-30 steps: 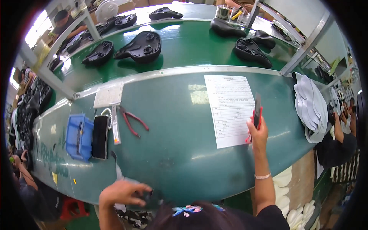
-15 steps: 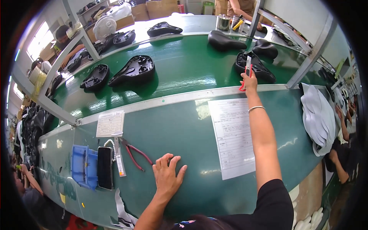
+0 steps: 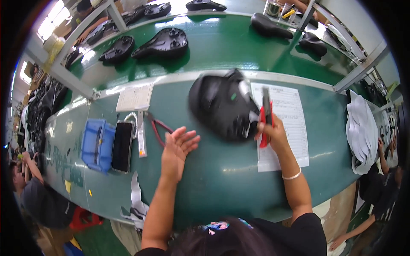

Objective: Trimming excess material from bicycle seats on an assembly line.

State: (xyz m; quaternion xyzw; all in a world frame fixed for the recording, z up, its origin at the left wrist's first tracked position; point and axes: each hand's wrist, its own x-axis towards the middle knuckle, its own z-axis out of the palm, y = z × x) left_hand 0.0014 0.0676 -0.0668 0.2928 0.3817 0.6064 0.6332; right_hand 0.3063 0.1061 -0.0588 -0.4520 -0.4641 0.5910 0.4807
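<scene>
My right hand (image 3: 275, 133) is closed round a red-handled cutting tool (image 3: 264, 128) with its dark blade end pointing away from me. Its fingertips meet the edge of a black bicycle saddle (image 3: 220, 106), which is blurred, underside up, over the middle of the near bench. Left of the saddle, my left hand (image 3: 178, 147) is raised with its fingers stretched out and nothing in it. Just beyond that hand lies a pair of red-handled pliers (image 3: 159, 130), partly covered by its fingers. A printed sheet (image 3: 284, 151) lies under my right hand and forearm.
Left on the bench are a blue bin (image 3: 96, 143), a phone (image 3: 123, 147), a ruler (image 3: 142, 136) and a paper card (image 3: 134, 97). White pieces (image 3: 362, 132) are stacked at right. Several saddles (image 3: 168, 42) sit on the green surface beyond the metal rail (image 3: 171, 79). Metal posts (image 3: 361, 68) stand either side.
My right hand has drawn back from the far green surface with the red-handled tool, and a saddle from there has come onto the near bench. My left hand has lifted and turned.
</scene>
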